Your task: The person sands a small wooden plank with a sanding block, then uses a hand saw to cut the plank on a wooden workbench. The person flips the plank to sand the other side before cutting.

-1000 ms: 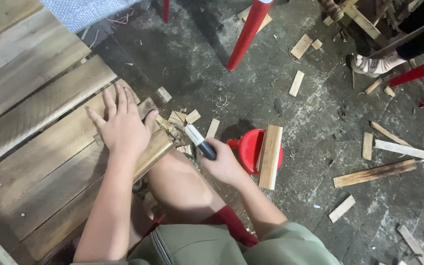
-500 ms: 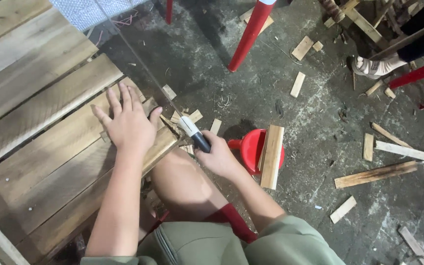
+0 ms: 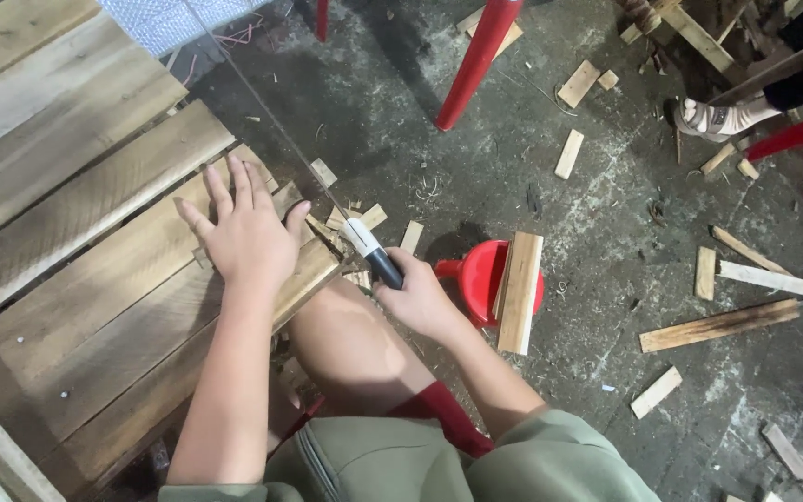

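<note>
My left hand (image 3: 245,234) lies flat, fingers spread, on the end of a wooden pallet (image 3: 76,279) made of worn planks. My right hand (image 3: 418,299) is closed around the black handle of a hand tool (image 3: 371,251) with a pale front part, whose tip meets the pallet's plank end by my left thumb. My bare knee (image 3: 346,339) sits between the two arms. Just right of my right hand stands a red plastic scoop (image 3: 476,279) with a short wooden board (image 3: 520,290) laid across it.
Several wood offcuts litter the concrete floor, including a long strip (image 3: 719,324) at right and small blocks (image 3: 569,153) further off. A red stool leg (image 3: 474,58) stands ahead. Another person's foot (image 3: 710,118) shows at top right, beside more red legs.
My left hand has slid slightly forward and right along the plank. My right hand and the tool have stayed at the plank end; the view has shifted a little.
</note>
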